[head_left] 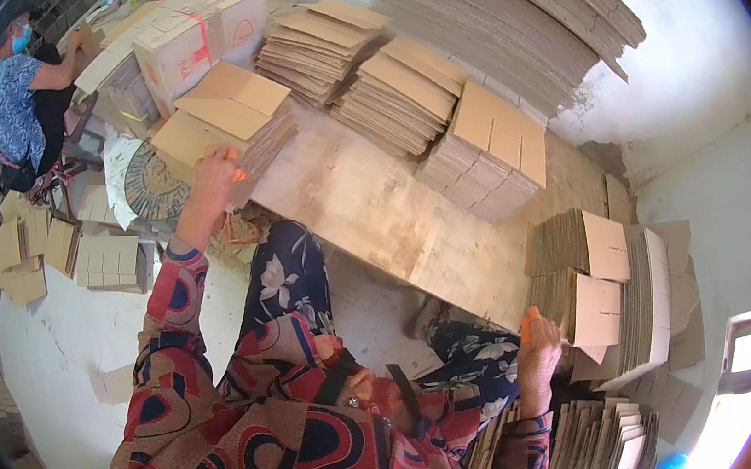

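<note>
The left arm stretches forward and upward in the picture, in a sleeve with red, dark blue and tan pattern; the left hand (212,181) is at its end with the back turned to the camera and the fingers curled, something orange showing at the fingertips. The right arm is bent and goes to the lower right, the forearm rising from the bottom edge; the right hand (537,338) is closed loosely, knuckles up, with an orange tip at its upper side.

bare wooden board (373,216) open mid-table; cardboard stacks (396,93) wall its far edge, more stacks (585,285) at right
</note>
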The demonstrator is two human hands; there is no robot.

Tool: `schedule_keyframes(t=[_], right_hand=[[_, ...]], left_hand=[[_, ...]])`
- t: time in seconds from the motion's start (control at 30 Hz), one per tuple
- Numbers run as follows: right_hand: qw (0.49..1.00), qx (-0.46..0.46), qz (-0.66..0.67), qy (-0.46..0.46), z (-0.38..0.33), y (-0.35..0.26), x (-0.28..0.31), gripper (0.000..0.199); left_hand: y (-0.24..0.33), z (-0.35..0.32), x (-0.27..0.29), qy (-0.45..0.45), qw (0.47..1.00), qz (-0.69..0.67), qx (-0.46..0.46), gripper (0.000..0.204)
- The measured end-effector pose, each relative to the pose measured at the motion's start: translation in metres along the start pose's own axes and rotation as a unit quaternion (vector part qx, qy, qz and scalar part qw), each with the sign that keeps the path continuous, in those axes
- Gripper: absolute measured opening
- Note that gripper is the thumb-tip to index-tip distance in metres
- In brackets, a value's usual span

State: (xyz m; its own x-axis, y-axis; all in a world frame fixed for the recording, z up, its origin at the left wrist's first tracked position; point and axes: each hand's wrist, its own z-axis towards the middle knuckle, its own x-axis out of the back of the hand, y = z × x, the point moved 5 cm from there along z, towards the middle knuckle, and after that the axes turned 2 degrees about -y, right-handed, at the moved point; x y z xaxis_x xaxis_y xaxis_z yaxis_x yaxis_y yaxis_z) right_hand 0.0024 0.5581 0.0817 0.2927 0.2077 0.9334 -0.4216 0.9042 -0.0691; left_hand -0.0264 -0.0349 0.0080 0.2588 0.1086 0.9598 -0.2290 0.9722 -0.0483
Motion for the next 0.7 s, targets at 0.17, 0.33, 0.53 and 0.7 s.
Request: schedule_keyframes(t=[0.17,0.33,0.53,0.7], right_hand=[[0.997,-0.062,-0.024,0.024,-0.01,0.033,0.01,0.024],[0.995,-0.079,-0.032,0.041,-0.002,0.043,0.022,0.022],[0.992,-0.097,-0.035,0.079,0.023,0.074,0.035,0.019],[0.974,-0.172,-0.123,0.085,0.048,0.132,0.038,0.032]], left_hand=[[0.007,-0.011,0.026,0.005,0.999,-0.019,0.041,0.048],[0.048,0.013,0.057,0.121,0.991,0.021,-0.054,0.072],[-0.03,0.01,-0.043,-0.102,0.994,0.028,-0.005,0.084],[0.006,0.026,0.006,-0.044,0.998,0.031,0.019,0.076]])
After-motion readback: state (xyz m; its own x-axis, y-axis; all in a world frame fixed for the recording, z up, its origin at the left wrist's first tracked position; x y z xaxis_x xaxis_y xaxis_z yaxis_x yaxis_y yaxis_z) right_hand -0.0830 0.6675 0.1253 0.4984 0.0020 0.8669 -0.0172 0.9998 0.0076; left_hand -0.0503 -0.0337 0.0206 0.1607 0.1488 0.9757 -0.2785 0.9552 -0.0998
